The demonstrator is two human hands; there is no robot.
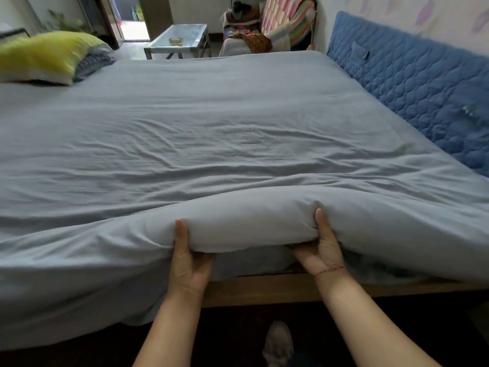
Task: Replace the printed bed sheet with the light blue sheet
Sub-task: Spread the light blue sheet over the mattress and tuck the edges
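Inspector: Where is the light blue sheet [211,123] located?

Technician: It is spread over the whole top of the bed, from the near edge to the far edge. Creases are seen across its middle. At the near left, the sheet is draped loosely over the side of the bed.

Inspector: How are the hands engaged?

Technician: The sheet-covered near edge of the bed is grasped by both hands. The left hand [189,256] is placed with the thumb on top of the fabric and the fingers tucked beneath, out of sight. The right hand [324,247] is set the same way, a little further right, with a red thread worn at the wrist. Between the two hands the edge is held up in a rounded bulge, clear of the wooden bed frame [291,287], a strip of which is exposed below it.

Inspector: What else is recorded?

Technician: A yellow pillow [45,54] is stacked on a dark striped pillow [92,63] at the far left corner of the bed. A blue quilted headboard cover [410,83] is fitted along the right side, against the wall. Beyond the far edge, a glass-topped table [180,38] is seen beside a chair piled with colourful blankets [280,22]. A pale shoe [277,343] is visible on the dark floor, between the forearms
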